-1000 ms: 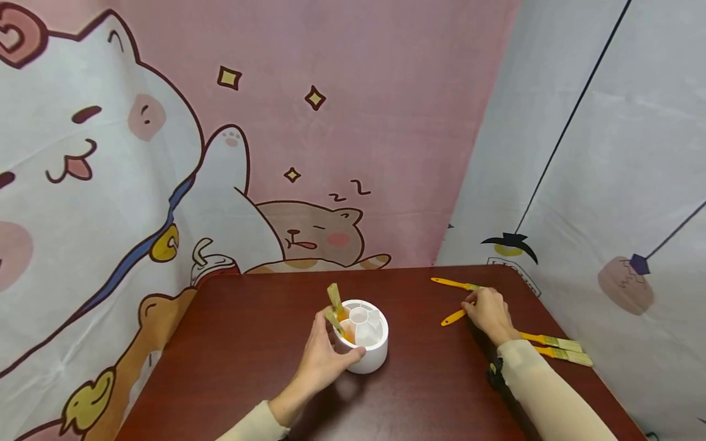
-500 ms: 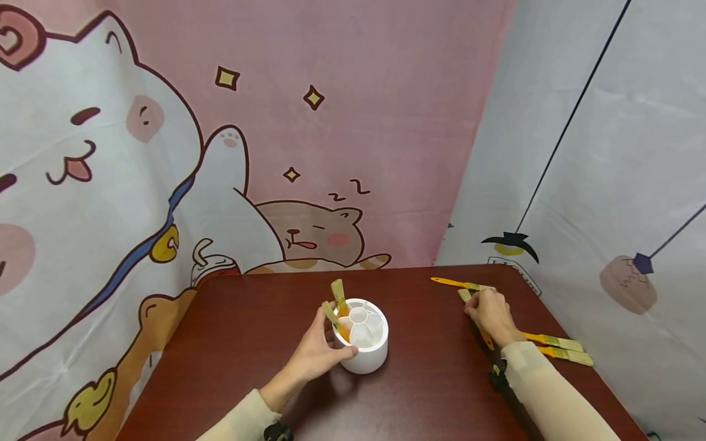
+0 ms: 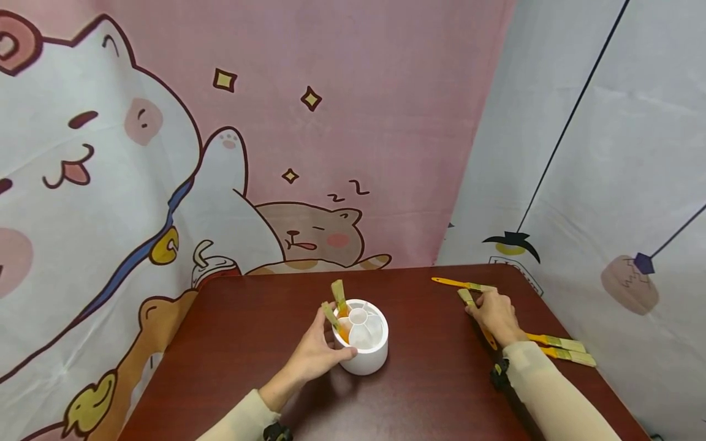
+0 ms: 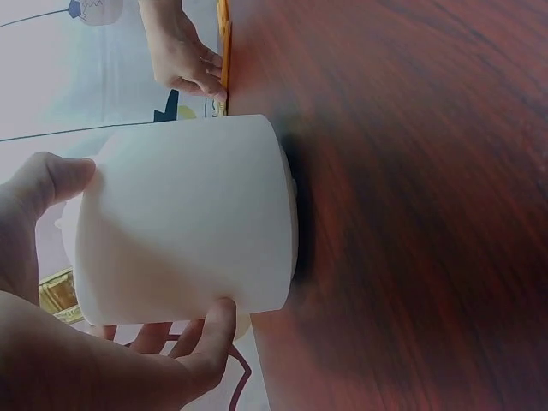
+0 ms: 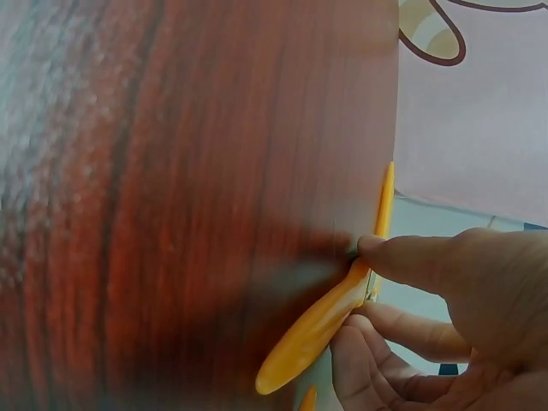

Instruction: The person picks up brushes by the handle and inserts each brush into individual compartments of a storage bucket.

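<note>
A white round desk organizer with several compartments stands on the table, and my left hand grips its side, thumb at the near rim and fingers round the left. Two paint brushes lean in its left compartments, bristles up: one brush behind, another brush in front. At the right, my right hand pinches a third paint brush between thumb and fingers. Its yellow handle points toward the near side, its pale bristles away and left. In the right wrist view, the fingers cover its middle.
Behind the right hand lies a paint brush, handle to the left. Two more brushes lie side by side beyond the right wrist, a farther one and a nearer one. The dark red table meets printed cloth at back and right.
The brush in my right hand has turned round: its handle pointed left before, now its bristles do. My left hand has shifted slightly left on the organizer, and the brushes inside tilt a little differently.
</note>
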Tool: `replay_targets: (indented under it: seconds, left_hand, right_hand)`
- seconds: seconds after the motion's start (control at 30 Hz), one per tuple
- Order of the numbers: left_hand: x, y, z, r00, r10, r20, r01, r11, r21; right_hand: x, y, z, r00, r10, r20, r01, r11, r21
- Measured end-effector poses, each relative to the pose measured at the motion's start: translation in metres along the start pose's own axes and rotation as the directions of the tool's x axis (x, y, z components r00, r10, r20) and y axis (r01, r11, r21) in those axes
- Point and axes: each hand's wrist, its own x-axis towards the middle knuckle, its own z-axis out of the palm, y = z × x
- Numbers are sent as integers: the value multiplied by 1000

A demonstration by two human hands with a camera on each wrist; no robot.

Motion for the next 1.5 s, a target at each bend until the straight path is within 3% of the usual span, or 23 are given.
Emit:
replay_targets:
  seconds: [0.8,1.5]
  left_hand:
    - [3,-2,0,1000,-16,3,16,1000,0]
    - [3,-1,0,1000,-8,9,8,1000,8]
  right_hand:
    - [3,7,4,999,-22,-35,25,995,95]
    - [-14,-3,-1,997,-71,-24,72,994,83]
